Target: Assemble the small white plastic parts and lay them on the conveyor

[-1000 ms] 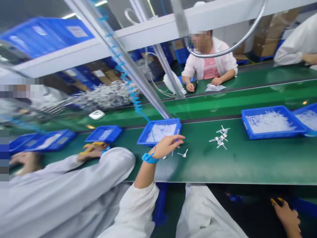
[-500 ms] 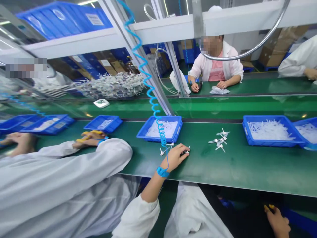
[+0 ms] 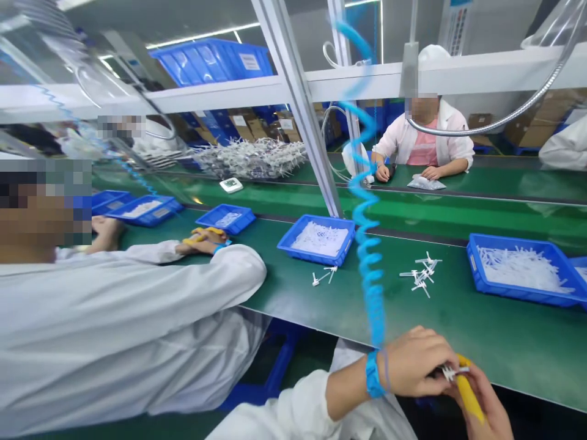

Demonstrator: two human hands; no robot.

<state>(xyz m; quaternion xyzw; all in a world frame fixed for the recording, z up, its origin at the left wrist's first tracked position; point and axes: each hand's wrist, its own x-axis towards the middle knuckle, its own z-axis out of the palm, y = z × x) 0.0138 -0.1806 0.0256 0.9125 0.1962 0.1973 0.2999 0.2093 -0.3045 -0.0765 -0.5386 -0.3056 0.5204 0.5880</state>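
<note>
A long green bench point(image 3: 458, 324) runs through a factory room, carrying blue trays point(image 3: 316, 257) of white parts. Just off its near edge, the left hand point(image 3: 413, 363) pinches a small, spiky white piece point(image 3: 453, 371). The right hand point(image 3: 487, 402) is curled around a yellow tool point(image 3: 468, 392).

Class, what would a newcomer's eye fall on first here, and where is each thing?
The bright blue coiled cord strikes first, running down mid-picture to the wrist of the left hand. At bottom right that hand pinches a small white part beside the right hand, which holds a yellow handle.
</note>
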